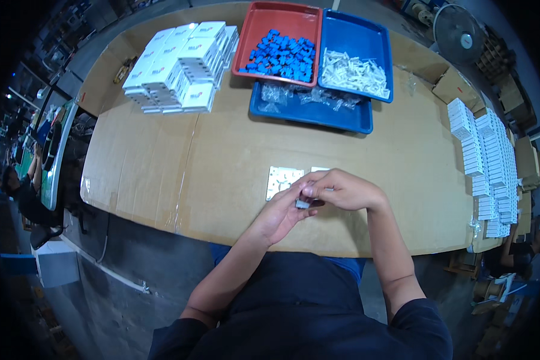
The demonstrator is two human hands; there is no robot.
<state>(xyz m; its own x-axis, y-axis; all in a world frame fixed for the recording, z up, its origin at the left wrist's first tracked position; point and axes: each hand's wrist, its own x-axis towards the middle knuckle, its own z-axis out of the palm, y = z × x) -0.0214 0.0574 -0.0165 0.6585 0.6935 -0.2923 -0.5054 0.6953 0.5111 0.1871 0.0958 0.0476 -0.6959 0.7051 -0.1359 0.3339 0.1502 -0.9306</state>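
At frame centre, the left hand point(280, 214) and right hand point(346, 189) clamp a small pale part point(303, 204); steady, square support appears advisable.

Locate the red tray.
In the head view, the red tray is at top centre, between stacked white boxes on its left and the blue tray of white pieces on its right.

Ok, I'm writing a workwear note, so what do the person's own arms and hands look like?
The left hand and right hand show no gloves. Both forearms are bare, without a visible watch or bracelet. The left sleeve and right sleeve are short, plain and dark.
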